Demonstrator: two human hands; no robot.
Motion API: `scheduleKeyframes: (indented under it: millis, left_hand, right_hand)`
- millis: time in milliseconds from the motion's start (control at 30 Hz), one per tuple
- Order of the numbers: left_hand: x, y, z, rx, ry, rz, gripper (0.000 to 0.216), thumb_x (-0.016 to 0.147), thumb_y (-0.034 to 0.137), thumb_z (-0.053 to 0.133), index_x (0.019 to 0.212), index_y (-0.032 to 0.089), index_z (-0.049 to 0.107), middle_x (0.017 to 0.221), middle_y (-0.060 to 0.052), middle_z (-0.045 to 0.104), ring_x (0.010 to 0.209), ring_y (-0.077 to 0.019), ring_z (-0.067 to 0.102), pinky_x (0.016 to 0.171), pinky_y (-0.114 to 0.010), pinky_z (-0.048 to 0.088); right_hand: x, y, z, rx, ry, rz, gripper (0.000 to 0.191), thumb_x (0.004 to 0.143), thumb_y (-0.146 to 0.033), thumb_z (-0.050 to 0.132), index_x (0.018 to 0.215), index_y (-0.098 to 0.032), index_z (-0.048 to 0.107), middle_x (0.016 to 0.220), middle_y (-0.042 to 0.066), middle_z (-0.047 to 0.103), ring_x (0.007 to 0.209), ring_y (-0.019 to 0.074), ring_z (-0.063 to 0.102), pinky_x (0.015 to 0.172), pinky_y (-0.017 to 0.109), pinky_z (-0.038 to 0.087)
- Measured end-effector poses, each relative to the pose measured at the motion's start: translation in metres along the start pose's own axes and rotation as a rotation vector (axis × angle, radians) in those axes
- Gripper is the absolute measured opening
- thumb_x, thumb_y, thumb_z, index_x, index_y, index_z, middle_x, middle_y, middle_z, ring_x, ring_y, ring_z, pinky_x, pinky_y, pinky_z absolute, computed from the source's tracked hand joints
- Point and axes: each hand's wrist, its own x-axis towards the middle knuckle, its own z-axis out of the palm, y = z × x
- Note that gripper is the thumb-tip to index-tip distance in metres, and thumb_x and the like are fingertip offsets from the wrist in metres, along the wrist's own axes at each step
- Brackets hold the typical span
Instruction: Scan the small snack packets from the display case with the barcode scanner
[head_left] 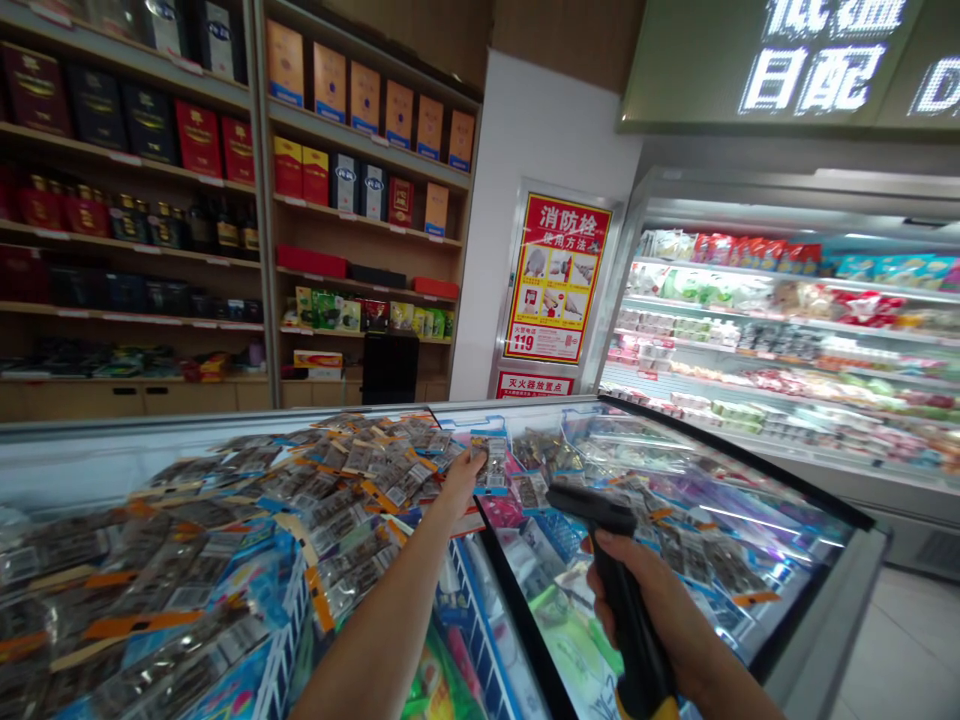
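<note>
My left hand [466, 472] reaches far into the chest freezer and pinches a small flat packet [491, 462] with blue edges and a printed label. In my right hand [637, 585] is a black barcode scanner [619, 575] with a yellow base, its head pointing left over the freezer's glass. The fingers are wrapped round the scanner's handle. Left of my left arm lies a heap of clear packets [352, 490] with dark contents and orange strips. Under my arms, wire baskets [476, 625] hold bagged goods, partly hidden.
A black-framed sliding glass lid [720, 500] covers the freezer's right side. Behind stand shelves [367, 140] of boxed bottles, a red fire-hydrant notice [559, 280] on the wall, and a lit refrigerated display [787, 320] at right. Tiled floor [892, 630] shows at lower right.
</note>
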Motion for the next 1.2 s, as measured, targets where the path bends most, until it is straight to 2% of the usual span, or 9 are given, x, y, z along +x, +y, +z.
scheduleKeyframes:
  millis: [200, 333, 433, 567, 700, 800, 933, 1067, 1200]
  left_hand:
    - [0.0, -0.006, 0.006, 0.474, 0.134, 0.089, 0.02, 0.069, 0.03, 0.056, 0.082, 0.016, 0.058, 0.085, -0.007, 0.066, 0.081, -0.0185, 0.059, 0.072, -0.027, 0.043]
    - [0.0, -0.015, 0.025, 0.82, 0.167, 0.032, 0.045, 0.071, 0.02, 0.054, 0.115, 0.012, 0.047, 0.108, -0.013, 0.061, 0.1, -0.0212, 0.055, 0.084, -0.029, 0.038]
    - [0.005, -0.026, 0.047, 1.004, 0.136, -0.057, 0.064, 0.072, 0.02, 0.054, 0.13, 0.007, 0.031, 0.12, -0.019, 0.053, 0.107, -0.0229, 0.052, 0.087, -0.029, 0.037]
    - [0.014, -0.047, 0.085, 1.2, 0.035, -0.021, 0.064, 0.072, 0.021, 0.055, 0.13, 0.006, 0.033, 0.13, -0.02, 0.043, 0.121, -0.0227, 0.04, 0.094, -0.027, 0.031]
    - [0.014, -0.066, 0.127, 1.31, -0.034, -0.063, 0.065, 0.075, 0.032, 0.053, 0.133, 0.014, 0.031, 0.136, -0.017, 0.036, 0.125, -0.0271, 0.033, 0.099, -0.038, 0.027]
    - [0.012, -0.074, 0.144, 1.327, -0.042, -0.073, 0.066, 0.076, 0.036, 0.052, 0.134, 0.015, 0.029, 0.141, -0.019, 0.025, 0.129, -0.0301, 0.024, 0.099, -0.045, 0.025]
    - [0.017, -0.061, 0.126, 1.32, -0.005, 0.069, 0.06, 0.077, 0.031, 0.048, 0.132, 0.011, 0.032, 0.14, -0.021, 0.027, 0.129, -0.0298, 0.025, 0.1, -0.042, 0.024]
    - [0.019, -0.023, 0.071, 1.446, 0.082, 0.228, 0.05, 0.076, 0.026, 0.047, 0.125, 0.014, 0.043, 0.138, -0.017, 0.033, 0.127, -0.0292, 0.028, 0.101, -0.044, 0.021]
    - [0.0, 0.004, 0.021, 1.565, 0.054, 0.248, 0.034, 0.079, 0.024, 0.042, 0.109, 0.016, 0.056, 0.116, -0.016, 0.056, 0.117, -0.0281, 0.041, 0.1, -0.046, 0.018]
  right_hand:
    - [0.019, -0.01, -0.038, -0.036, 0.105, -0.144, 0.03, 0.064, -0.043, 0.063, 0.073, -0.016, 0.055, 0.043, -0.004, 0.054, 0.032, 0.0091, 0.047, 0.03, 0.019, 0.034]
    - [0.037, -0.009, -0.064, -0.069, 0.166, -0.196, 0.027, 0.066, -0.042, 0.061, 0.064, -0.015, 0.056, 0.042, -0.002, 0.054, 0.033, 0.01, 0.047, 0.031, 0.021, 0.035]
    - [0.052, -0.01, -0.078, -0.094, 0.21, -0.205, 0.027, 0.066, -0.04, 0.061, 0.059, -0.016, 0.053, 0.042, -0.001, 0.054, 0.033, 0.01, 0.048, 0.032, 0.021, 0.036]
    - [0.063, -0.012, -0.092, -0.067, 0.26, -0.197, 0.024, 0.067, -0.04, 0.06, 0.063, -0.017, 0.054, 0.04, -0.002, 0.053, 0.033, 0.0101, 0.047, 0.031, 0.02, 0.034]
    - [0.067, -0.012, -0.104, -0.059, 0.28, -0.197, 0.024, 0.068, -0.04, 0.059, 0.062, -0.017, 0.054, 0.041, -0.002, 0.053, 0.032, 0.0101, 0.046, 0.031, 0.021, 0.035]
    - [0.069, -0.01, -0.109, -0.095, 0.283, -0.188, 0.028, 0.069, -0.04, 0.059, 0.056, -0.016, 0.053, 0.039, -0.001, 0.053, 0.032, 0.0101, 0.046, 0.031, 0.022, 0.035]
    - [0.069, -0.01, -0.104, -0.117, 0.274, -0.192, 0.029, 0.068, -0.04, 0.061, 0.054, -0.016, 0.053, 0.039, 0.0, 0.054, 0.031, 0.0103, 0.046, 0.031, 0.022, 0.035]
    - [0.064, -0.013, -0.089, -0.124, 0.268, -0.212, 0.03, 0.067, -0.039, 0.062, 0.051, -0.016, 0.052, 0.037, 0.0, 0.052, 0.031, 0.0097, 0.046, 0.031, 0.021, 0.035]
    - [0.058, -0.013, -0.072, -0.134, 0.231, -0.215, 0.03, 0.067, -0.039, 0.062, 0.051, -0.016, 0.051, 0.037, 0.0, 0.053, 0.032, 0.0099, 0.046, 0.032, 0.02, 0.035]
